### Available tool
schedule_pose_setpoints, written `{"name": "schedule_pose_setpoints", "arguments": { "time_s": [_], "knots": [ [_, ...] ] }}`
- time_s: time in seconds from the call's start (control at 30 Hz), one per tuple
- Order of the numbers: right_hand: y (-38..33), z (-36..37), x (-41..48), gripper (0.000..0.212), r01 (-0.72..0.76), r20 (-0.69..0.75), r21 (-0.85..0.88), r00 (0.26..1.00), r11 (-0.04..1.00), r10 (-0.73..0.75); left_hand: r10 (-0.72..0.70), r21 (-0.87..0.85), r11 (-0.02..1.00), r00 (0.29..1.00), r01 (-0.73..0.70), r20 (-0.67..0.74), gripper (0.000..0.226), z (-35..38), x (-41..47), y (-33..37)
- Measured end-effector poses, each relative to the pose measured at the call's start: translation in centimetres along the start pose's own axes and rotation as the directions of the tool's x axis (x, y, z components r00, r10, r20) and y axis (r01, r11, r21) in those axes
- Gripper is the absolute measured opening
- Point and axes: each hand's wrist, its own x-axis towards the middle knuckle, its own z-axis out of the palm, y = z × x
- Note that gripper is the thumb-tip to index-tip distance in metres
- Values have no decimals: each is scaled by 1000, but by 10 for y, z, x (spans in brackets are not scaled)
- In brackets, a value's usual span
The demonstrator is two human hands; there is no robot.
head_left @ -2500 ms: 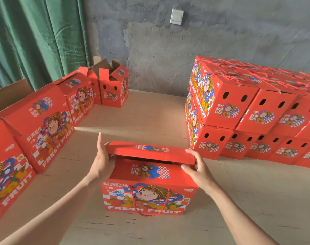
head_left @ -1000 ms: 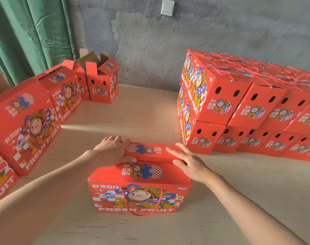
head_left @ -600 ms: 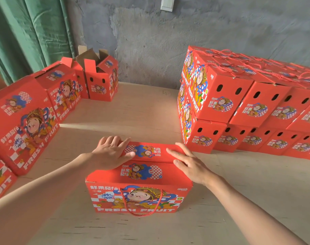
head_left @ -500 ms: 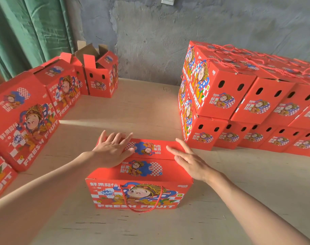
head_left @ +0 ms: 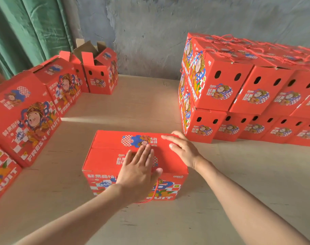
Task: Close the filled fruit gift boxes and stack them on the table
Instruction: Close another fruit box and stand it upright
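The gift box (head_left: 104,161) stands near the front edge of the table (head_left: 133,103), about midway along it, with its printed long face toward the person. Its two top flaps lie flat and meet in a seam running along the top; whether they are locked together cannot be told, since the hands cover part of the seam.

The left hand (head_left: 138,172) lies palm down on the near flap. Its fingers are straight and close together, their tips reach the seam, and the thumb lies out along the box's upper front edge. The right hand (head_left: 184,149) rests on the right end of the top, its fingers stretched loosely across the far flap. Neither hand grips anything.

A red rope handle (head_left: 155,193) hangs down the front face, below the left hand.

Along the right side of the table a stack of closed boxes (head_left: 219,85) stands two high, reaching back toward the grey wall (head_left: 150,32). A row of boxes (head_left: 25,117) lines the left edge. At the far left corner an open box (head_left: 97,75) has its flaps up, beside the green curtain (head_left: 27,29).
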Motion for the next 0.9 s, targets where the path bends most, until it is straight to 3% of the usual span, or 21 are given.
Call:
{"name": "schedule_pose_setpoints", "arguments": {
  "time_s": [0.17,0.3,0.37,0.43,0.53,0.6,0.67,0.77,0.83,0.9],
  "knots": [
    [-9,6,-20,32,-28,-200,-4,979,1000,26,52,21,999,986,-49,-156,81,-6,-5,5],
    [-23,21,-50,27,-68,-439,-92,898,993,21,219,112,974,946,-198,-237,49,-11,2,-13],
    [-28,19,-66,34,-96,-449,-130,893,987,28,260,85,965,946,-248,-192,50,-12,10,-26],
    [-27,11,-82,41,-97,-321,-156,946,983,42,244,31,970,958,-242,-154,59,-10,19,-42],
    [-23,3,-106,61,-79,-78,-181,995,980,66,129,-59,989,985,-137,-117,74,-5,32,-58],
    [-27,5,-116,73,-59,-45,-263,998,963,48,12,-148,989,995,-27,-101,74,-5,35,-57],
    [-34,11,-120,78,-58,-75,-364,997,930,33,-168,-302,946,976,120,-136,74,-3,28,-48],
    [-48,21,-122,76,-57,-168,-439,986,897,-20,-454,-593,769,858,240,-241,67,3,8,-37],
    [-55,32,-119,69,-13,-288,-507,945,862,-155,-587,-679,666,779,309,-221,50,8,-5,-36],
    [-63,42,-116,66,19,-342,-527,910,849,-232,-634,-700,634,739,330,-226,45,10,-18,-40]
  ]
}}
